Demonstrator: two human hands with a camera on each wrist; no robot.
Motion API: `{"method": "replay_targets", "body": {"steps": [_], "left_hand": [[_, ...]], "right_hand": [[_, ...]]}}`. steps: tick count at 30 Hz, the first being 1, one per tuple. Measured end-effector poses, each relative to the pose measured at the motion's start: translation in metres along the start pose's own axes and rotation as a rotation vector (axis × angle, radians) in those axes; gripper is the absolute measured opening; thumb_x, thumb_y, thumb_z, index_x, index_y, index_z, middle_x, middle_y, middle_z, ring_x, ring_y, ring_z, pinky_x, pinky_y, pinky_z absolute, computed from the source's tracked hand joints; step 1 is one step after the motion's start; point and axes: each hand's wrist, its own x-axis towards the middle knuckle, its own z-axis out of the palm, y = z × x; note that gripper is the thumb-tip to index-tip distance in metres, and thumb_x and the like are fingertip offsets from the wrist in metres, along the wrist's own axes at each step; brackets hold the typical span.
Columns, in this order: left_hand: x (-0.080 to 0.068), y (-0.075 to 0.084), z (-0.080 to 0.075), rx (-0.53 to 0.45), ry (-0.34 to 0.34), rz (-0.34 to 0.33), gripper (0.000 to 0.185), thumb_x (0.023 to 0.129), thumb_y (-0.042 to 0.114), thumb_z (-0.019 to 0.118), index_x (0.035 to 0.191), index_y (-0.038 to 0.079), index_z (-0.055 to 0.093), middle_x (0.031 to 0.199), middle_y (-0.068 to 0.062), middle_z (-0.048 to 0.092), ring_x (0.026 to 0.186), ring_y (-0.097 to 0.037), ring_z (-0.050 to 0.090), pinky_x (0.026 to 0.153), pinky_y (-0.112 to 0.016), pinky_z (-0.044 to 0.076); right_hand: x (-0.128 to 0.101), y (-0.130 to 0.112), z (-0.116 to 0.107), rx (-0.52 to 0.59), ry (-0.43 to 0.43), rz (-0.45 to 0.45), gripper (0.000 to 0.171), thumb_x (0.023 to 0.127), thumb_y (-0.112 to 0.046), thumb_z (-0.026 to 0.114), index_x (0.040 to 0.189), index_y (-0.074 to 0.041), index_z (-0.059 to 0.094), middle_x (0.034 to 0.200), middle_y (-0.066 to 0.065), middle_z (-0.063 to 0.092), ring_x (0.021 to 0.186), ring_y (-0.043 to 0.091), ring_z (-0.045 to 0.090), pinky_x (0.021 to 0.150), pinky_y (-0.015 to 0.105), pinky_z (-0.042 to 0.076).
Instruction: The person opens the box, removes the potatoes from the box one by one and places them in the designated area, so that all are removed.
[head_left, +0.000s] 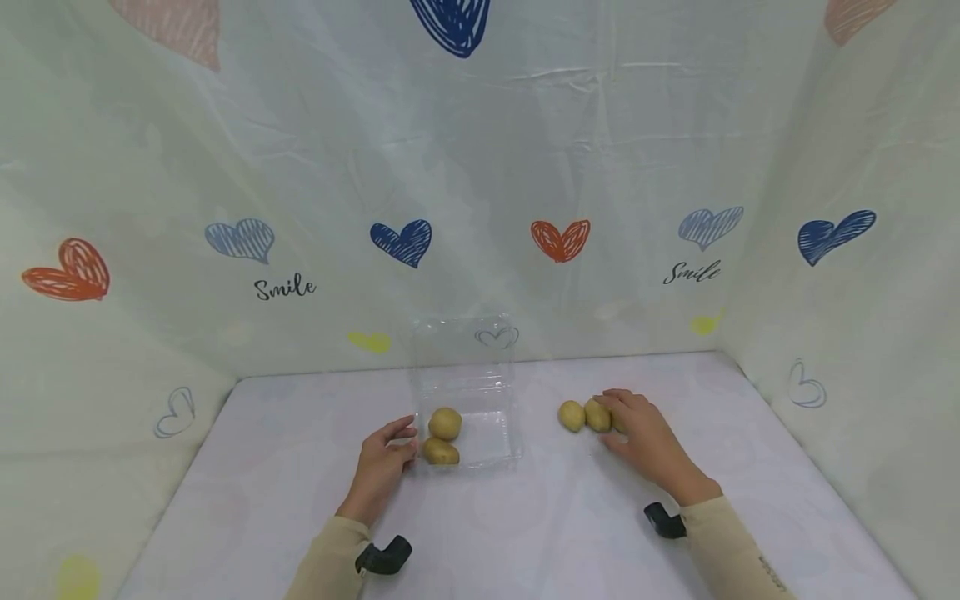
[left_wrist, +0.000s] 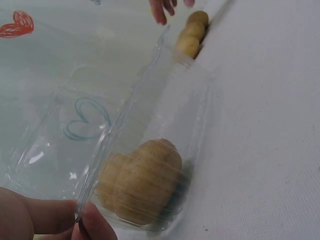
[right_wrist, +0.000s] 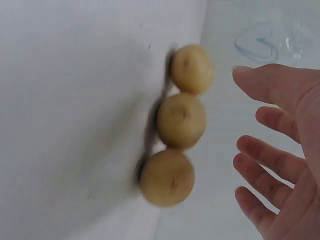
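Potatoes lie in two groups on the bench (head_left: 570, 533). Two potatoes sit inside a clear plastic clamshell box (head_left: 480, 417), just beside the left hand (head_left: 384, 467): one potato (head_left: 445, 423) farther from the person and a second potato (head_left: 440, 452) nearer, touching each other in the corner of the box closest to that hand. The left hand pinches the near rim of the box between thumb and fingertip (left_wrist: 97, 225) (the left wrist view shows the rim caught between them), and the box lid (head_left: 461, 346) stands raised behind the tray.

A row of three loose potatoes lies at the fingertips of the right hand (head_left: 648, 442), on its inner side, between the two hands. From the head view only two show clearly, an outer potato (head_left: 572, 415) and a middle potato (head_left: 597, 415); the third potato (right_wrist: 167, 177) is seen from the right wrist, touching its neighbour. The right hand is spread, fingers (right_wrist: 265, 160) straight and apart, palm towards the row, holding nothing; whether it touches the nearest potato cannot be told.
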Motion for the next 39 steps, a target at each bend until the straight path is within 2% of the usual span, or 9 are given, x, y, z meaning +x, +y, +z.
{"method": "replay_targets", "body": {"steps": [10, 13, 20, 29, 39], "left_hand": [[-0.001, 0.0, -0.002, -0.01, -0.003, 0.004, 0.047, 0.1, -0.01, 0.06, 0.147, -0.011, 0.053, 0.132, -0.027, 0.058, 0.087, -0.013, 0.062, 0.069, -0.025, 0.056], [-0.001, -0.001, -0.003, -0.009, 0.002, 0.006, 0.047, 0.099, -0.011, 0.06, 0.146, -0.011, 0.054, 0.131, -0.028, 0.058, 0.088, -0.014, 0.062, 0.069, -0.025, 0.056], [0.0, -0.002, -0.003, -0.002, 0.004, 0.003, 0.047, 0.1, -0.011, 0.06, 0.146, -0.011, 0.054, 0.131, -0.027, 0.059, 0.088, -0.014, 0.062, 0.069, -0.024, 0.056], [0.0, -0.001, -0.001, -0.013, 0.0, 0.0, 0.047, 0.1, -0.011, 0.06, 0.146, -0.011, 0.054, 0.129, -0.026, 0.058, 0.087, -0.014, 0.061, 0.067, -0.023, 0.056], [0.0, 0.0, 0.0, -0.014, -0.003, 0.005, 0.046, 0.1, -0.01, 0.06, 0.146, -0.012, 0.053, 0.13, -0.026, 0.059, 0.085, -0.012, 0.06, 0.067, -0.022, 0.056]], "right_hand": [[0.008, -0.039, 0.018, 0.011, 0.034, -0.151, 0.059, 0.078, -0.006, 0.093, 0.131, -0.002, 0.068, 0.133, 0.016, 0.066, 0.121, 0.037, 0.063, 0.103, 0.054, 0.053], [0.012, -0.051, 0.023, 0.02, 0.019, -0.188, 0.059, 0.079, -0.008, 0.093, 0.132, -0.004, 0.069, 0.134, 0.014, 0.066, 0.121, 0.035, 0.063, 0.102, 0.051, 0.054], [0.022, -0.073, 0.029, 0.048, -0.025, -0.24, 0.059, 0.082, -0.013, 0.092, 0.136, -0.007, 0.067, 0.136, 0.012, 0.065, 0.126, 0.033, 0.061, 0.107, 0.051, 0.051], [0.038, -0.098, 0.038, 0.055, -0.048, -0.282, 0.057, 0.086, -0.016, 0.089, 0.137, -0.01, 0.066, 0.139, 0.01, 0.064, 0.125, 0.031, 0.062, 0.103, 0.05, 0.054], [0.056, -0.119, 0.054, 0.065, -0.089, -0.339, 0.056, 0.089, -0.018, 0.088, 0.138, -0.007, 0.064, 0.14, 0.012, 0.063, 0.129, 0.03, 0.06, 0.108, 0.049, 0.05]]}}
